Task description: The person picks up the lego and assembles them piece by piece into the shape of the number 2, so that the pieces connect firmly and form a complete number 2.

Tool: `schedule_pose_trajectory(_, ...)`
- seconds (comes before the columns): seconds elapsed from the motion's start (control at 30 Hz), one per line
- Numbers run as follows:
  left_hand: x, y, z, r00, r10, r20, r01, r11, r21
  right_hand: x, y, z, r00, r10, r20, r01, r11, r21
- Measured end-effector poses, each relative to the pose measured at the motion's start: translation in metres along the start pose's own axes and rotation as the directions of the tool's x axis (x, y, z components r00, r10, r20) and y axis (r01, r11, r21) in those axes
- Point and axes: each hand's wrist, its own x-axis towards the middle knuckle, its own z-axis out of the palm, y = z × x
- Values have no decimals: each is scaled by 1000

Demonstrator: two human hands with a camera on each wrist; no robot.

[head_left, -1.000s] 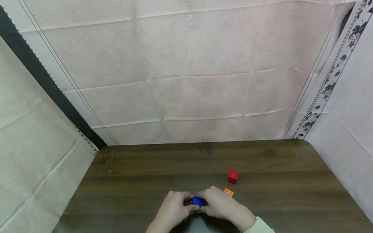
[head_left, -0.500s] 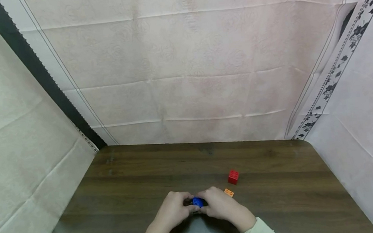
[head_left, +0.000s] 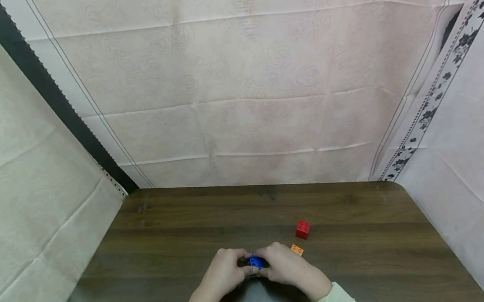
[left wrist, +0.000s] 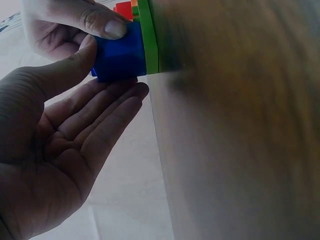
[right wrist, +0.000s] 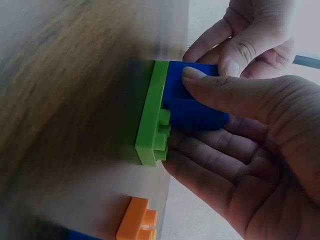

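A blue toy building brick (head_left: 256, 262) sits on a longer, thin green brick (right wrist: 151, 115), whose studs show uncovered at one end in the right wrist view. My left hand (head_left: 227, 270) holds the blue brick (left wrist: 120, 54) from the left, its thumb on the near side and its fingers on the far side. From the right, my right hand (head_left: 287, 265) pinches the same brick, with the thumb (right wrist: 195, 75) lying flat against its face. The fingertips of both hands nearly meet around it. In the head view the hands hide most of the green brick.
Just past my right hand lies an orange brick (head_left: 297, 249), and farther back a red brick (head_left: 302, 229). Part of another blue piece (right wrist: 84, 235) shows at the right wrist view's lower edge. The brown wooden table (head_left: 188, 224) ends at pale cloth hangings (head_left: 234, 74).
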Motion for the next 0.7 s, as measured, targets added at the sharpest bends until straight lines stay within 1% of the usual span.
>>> schedule_pose_trajectory(0.5, 1, -1, 0, 1000, -23, -7, 23, 999, -30, 1, -3, 0, 1000, 12, 3, -12, 1000, 6)
schedule_pose_trajectory(0.6, 1, 0, 0, 999, -32, -6, 32, 999, -29, 1, -2, 0, 1000, 10, 2, -10, 1000, 2)
schedule_pose_trajectory(0.7, 1, 0, 0, 999, -43, -13, 43, 999, -2, 1, -2, 0, 1000, 6, -3, -6, 1000, -3)
